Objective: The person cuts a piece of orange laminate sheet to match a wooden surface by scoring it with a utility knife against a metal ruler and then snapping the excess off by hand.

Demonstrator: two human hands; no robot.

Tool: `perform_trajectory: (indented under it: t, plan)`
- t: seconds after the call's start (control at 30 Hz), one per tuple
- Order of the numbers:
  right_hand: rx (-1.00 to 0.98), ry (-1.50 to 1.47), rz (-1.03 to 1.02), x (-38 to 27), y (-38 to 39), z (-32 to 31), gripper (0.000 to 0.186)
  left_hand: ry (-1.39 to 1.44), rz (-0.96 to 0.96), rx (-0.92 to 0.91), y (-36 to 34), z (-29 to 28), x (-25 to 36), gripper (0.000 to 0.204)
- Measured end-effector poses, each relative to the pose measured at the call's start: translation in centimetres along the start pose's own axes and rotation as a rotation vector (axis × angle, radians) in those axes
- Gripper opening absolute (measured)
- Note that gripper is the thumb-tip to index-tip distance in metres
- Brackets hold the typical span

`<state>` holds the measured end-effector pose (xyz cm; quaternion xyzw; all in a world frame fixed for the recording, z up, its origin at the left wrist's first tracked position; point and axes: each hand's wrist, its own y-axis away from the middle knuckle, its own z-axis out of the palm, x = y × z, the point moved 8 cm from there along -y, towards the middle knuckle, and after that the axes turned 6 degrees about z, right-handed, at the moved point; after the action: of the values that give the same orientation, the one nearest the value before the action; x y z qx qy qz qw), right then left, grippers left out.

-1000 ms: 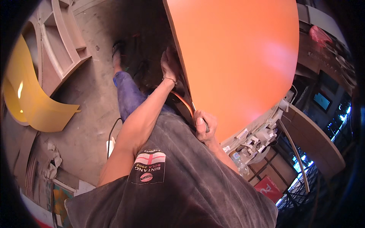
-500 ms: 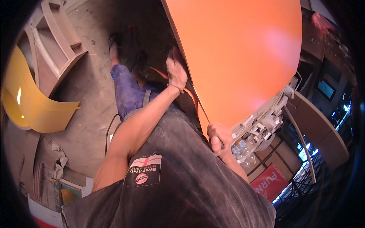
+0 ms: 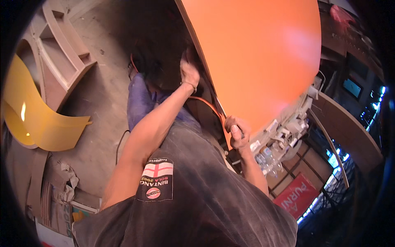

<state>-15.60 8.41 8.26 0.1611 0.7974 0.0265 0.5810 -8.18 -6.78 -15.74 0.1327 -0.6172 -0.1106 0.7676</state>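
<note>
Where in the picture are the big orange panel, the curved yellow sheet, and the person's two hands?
orange panel (image 3: 255,53), head view, middle of its face.
yellow sheet (image 3: 41,123), head view, its curved face.
left hand (image 3: 189,72), head view, back of hand.
right hand (image 3: 237,132), head view, knuckles.

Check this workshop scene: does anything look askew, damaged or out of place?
Crumpled paper lies loose on the floor at lower left, beside a curved yellow sheet. The big orange panel, gripped along its edge by the left hand and right hand, looks undamaged.

Large orange panel (image 3: 259,61) at upper right, left hand (image 3: 189,72) and right hand (image 3: 238,132) gripping its lower-left edge; yellow curved sheet (image 3: 41,119) at left.
</note>
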Motion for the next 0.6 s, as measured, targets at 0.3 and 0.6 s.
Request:
perform_trajectory:
  t: [0.3, 0.6]
  plan:
    - [-0.103, 0.204, 0.069, -2.4, 4.1, -1.1, 0.039, 0.212, -0.148, 0.008, 5.8, 1.6, -0.6, 0.06]
    - [-0.13, 0.167, -0.019, -1.5, 7.1, -2.5, 0.033, 0.258, -0.175, 0.059, 9.6, 3.1, -2.6, 0.056]
